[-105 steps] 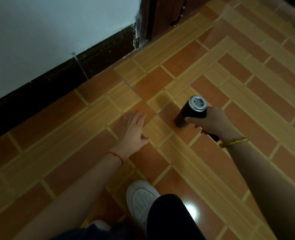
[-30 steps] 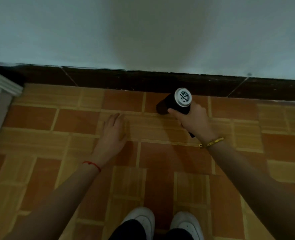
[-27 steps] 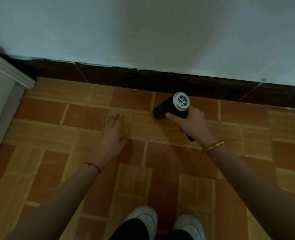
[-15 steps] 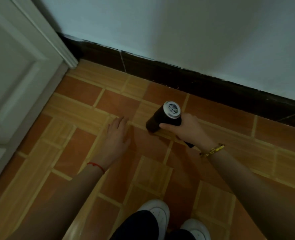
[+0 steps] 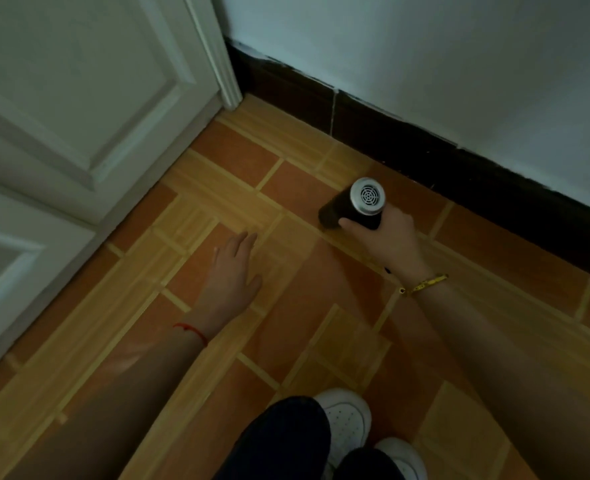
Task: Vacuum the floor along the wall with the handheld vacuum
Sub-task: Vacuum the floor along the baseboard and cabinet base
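Note:
A black handheld vacuum [image 5: 347, 209] with a round silver grille at its rear end points down and left at the tiled floor [image 5: 286, 327], a short way from the dark baseboard [image 5: 425, 150] under the pale wall [image 5: 442, 57]. My right hand [image 5: 389, 239] is shut around the vacuum's handle, which is mostly hidden by the fingers. My left hand [image 5: 233, 273] is flat and open over the tiles, left of the vacuum and apart from it.
A white panelled door [image 5: 68, 116] with its frame fills the left side and meets the baseboard at the corner. My white shoes [image 5: 350, 419] and dark trouser legs are at the bottom edge, close behind my arms.
The view has swung left along the wall, bringing the white door and the corner into sight. The vacuum has travelled left along the baseboard with my right hand; my left hand kept beside it.

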Demonstrator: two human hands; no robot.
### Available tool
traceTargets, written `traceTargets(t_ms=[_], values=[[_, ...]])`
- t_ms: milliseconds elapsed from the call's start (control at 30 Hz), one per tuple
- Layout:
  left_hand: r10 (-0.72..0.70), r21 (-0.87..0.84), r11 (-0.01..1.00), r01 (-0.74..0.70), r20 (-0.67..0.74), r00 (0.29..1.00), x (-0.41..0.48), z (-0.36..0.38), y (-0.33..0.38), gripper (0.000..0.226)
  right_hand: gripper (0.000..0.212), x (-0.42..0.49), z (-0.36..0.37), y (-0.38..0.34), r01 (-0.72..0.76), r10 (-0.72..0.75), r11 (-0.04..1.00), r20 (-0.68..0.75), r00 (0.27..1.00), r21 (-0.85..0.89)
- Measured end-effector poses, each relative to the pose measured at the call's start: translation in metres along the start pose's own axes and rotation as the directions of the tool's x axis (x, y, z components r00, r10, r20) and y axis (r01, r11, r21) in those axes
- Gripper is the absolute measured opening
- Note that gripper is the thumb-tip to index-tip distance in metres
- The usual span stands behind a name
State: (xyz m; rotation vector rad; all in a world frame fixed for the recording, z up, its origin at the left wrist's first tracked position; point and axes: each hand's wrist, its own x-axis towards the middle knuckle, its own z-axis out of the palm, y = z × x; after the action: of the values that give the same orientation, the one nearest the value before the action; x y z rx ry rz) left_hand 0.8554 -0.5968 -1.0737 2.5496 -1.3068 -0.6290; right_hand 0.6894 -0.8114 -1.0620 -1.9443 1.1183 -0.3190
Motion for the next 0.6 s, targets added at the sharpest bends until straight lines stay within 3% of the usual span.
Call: traceTargets(t_ms=[333, 467, 600], values=[[-0.158, -0.054, 0.986, 0.155, -0.051, 0.986, -0.039, -0.017, -0.052, 0.077, 0.035, -0.007, 0.065, -0.043, 0.036, -0.064, 0.996, 0.349, 0.935, 0.087], [-0.226, -0.052, 0.974, 0.222, -0.076, 0.971, -0.051, -0.022, -0.069, 0.075, 0.042, -0.005, 0.092, -0.057, 0.104, -0.121, 0.992, 0.346, 0.93, 0.065], [-0.263, -0.056, 0.964, 0.259, -0.083, 0.961, -0.059, -0.025, -0.085, 0.074, 0.044, 0.005, 0.107, -0.067, 0.144, -0.141, 0.99, 0.214, 0.966, 0.003]])
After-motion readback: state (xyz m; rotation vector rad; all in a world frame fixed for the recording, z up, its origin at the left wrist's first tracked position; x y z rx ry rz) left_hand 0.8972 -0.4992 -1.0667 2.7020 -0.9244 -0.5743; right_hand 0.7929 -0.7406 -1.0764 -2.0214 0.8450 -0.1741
